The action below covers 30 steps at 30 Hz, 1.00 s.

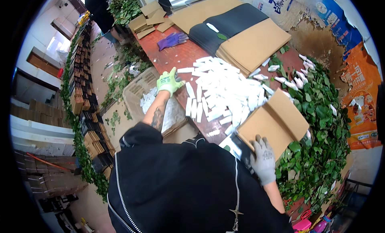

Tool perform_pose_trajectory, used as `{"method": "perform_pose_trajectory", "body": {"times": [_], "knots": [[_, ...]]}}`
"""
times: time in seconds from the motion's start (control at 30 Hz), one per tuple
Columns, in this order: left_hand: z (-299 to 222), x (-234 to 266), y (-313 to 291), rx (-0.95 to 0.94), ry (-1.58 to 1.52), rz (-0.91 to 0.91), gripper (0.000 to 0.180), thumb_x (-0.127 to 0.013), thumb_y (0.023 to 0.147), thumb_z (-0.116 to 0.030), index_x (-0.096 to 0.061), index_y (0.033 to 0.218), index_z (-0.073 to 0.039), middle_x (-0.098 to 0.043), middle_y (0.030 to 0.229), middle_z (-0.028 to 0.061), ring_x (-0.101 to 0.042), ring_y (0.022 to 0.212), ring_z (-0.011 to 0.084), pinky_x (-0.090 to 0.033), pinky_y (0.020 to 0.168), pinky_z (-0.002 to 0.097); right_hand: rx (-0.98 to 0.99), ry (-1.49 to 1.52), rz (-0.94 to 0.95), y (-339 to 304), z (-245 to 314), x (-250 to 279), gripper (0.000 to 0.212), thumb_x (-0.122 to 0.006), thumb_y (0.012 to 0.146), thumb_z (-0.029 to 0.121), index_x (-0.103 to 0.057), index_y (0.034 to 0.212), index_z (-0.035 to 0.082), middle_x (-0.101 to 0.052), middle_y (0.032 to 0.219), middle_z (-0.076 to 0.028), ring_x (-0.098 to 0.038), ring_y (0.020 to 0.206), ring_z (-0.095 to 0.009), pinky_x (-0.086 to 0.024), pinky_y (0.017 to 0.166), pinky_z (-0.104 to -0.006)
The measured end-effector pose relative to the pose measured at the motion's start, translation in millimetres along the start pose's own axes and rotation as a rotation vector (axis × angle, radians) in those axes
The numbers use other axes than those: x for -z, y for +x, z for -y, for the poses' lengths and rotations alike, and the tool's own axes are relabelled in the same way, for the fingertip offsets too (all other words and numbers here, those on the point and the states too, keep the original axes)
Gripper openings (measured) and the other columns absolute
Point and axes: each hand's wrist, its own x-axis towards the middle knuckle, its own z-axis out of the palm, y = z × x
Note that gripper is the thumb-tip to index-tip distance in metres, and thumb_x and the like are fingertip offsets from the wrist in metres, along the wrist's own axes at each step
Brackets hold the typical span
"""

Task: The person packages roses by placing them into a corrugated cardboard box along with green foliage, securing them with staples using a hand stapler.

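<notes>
My left hand (pixel 170 81), in a yellow-green glove, is at the left edge of a red table (pixel 160 62), fingers apart. No object shows in it. Close to its fingertips is a big loose pile of small white sleeve-like pieces (pixel 224 86), a few of them lying apart in a rough row. My right hand (pixel 263 161), in a grey-white glove, rests with fingers stretched out on a folded brown cardboard sheet (pixel 266 123). That sheet has a raised flap on its far side and a black strip (pixel 242 148) along its near left edge.
Green leafy stems (pixel 317 125) heap up on the right, with pale pink sleeved buds (pixel 298 81) at their top. Stacked cardboard sheets (pixel 254 46) and a purple glove (pixel 172 40) lie at the back. A plastic crate (pixel 132 90) stands left; a person (pixel 98 10) is far left.
</notes>
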Motion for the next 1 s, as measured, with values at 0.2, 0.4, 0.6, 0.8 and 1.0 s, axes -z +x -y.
{"method": "perform_pose_trajectory", "body": {"times": [0.2, 0.4, 0.6, 0.8, 1.0], "knots": [[-9, -7, 118, -0.091, 0.089, 0.121, 0.092, -0.069, 0.069, -0.063, -0.04, 0.143, -0.017, -0.056, 0.122, 0.0165, -0.057, 0.111, 0.0341, -0.048, 0.091, 0.0447, -0.083, -0.001, 0.035, -2, 5, 4, 0.043, -0.066, 0.074, 0.014, -0.059, 0.117, 0.012, -0.051, 0.134, -0.016, -0.045, 0.124, -0.042, -0.039, 0.101, -0.049], [37, 1, 262, -0.172, -0.125, -0.407, 0.045, -0.057, 0.084, -0.045, -0.061, 0.116, -0.014, -0.061, 0.116, 0.0141, -0.059, 0.105, 0.033, -0.048, 0.085, 0.048, -0.228, -0.019, 0.08, 5, 15, 8, 0.032, -0.063, 0.071, 0.019, -0.066, 0.102, 0.011, -0.057, 0.128, -0.015, -0.049, 0.119, -0.043, -0.041, 0.097, -0.0502], [60, 8, 389, 0.184, 0.099, -0.143, 0.065, -0.055, 0.082, -0.053, -0.051, 0.134, -0.013, -0.047, 0.141, 0.0106, -0.046, 0.128, 0.0298, -0.043, 0.1, 0.046, -0.27, -0.045, 0.077, 9, 13, 5, 0.023, -0.064, 0.07, 0.018, -0.068, 0.092, 0.012, -0.06, 0.125, -0.014, -0.053, 0.117, -0.042, -0.044, 0.095, -0.0503], [89, -11, 445, 0.168, 0.152, -0.155, 0.084, -0.06, 0.077, -0.059, -0.037, 0.142, -0.011, -0.04, 0.145, 0.0122, -0.035, 0.136, 0.0316, -0.038, 0.105, 0.0449, -0.17, 0.008, 0.059, 4, 3, 2, 0.048, -0.073, 0.076, 0.022, -0.053, 0.118, 0.009, -0.055, 0.131, -0.019, -0.051, 0.12, -0.046, -0.046, 0.092, -0.0532], [104, -12, 444, 0.248, 0.232, -0.001, 0.096, -0.061, 0.072, -0.068, -0.034, 0.146, -0.012, -0.051, 0.138, 0.012, -0.041, 0.134, 0.0306, -0.036, 0.105, 0.0411, -0.16, 0.037, 0.126, -5, -11, 3, 0.044, -0.07, 0.082, 0.026, -0.053, 0.118, 0.01, -0.054, 0.133, -0.019, -0.051, 0.121, -0.047, -0.045, 0.095, -0.0545]]}}
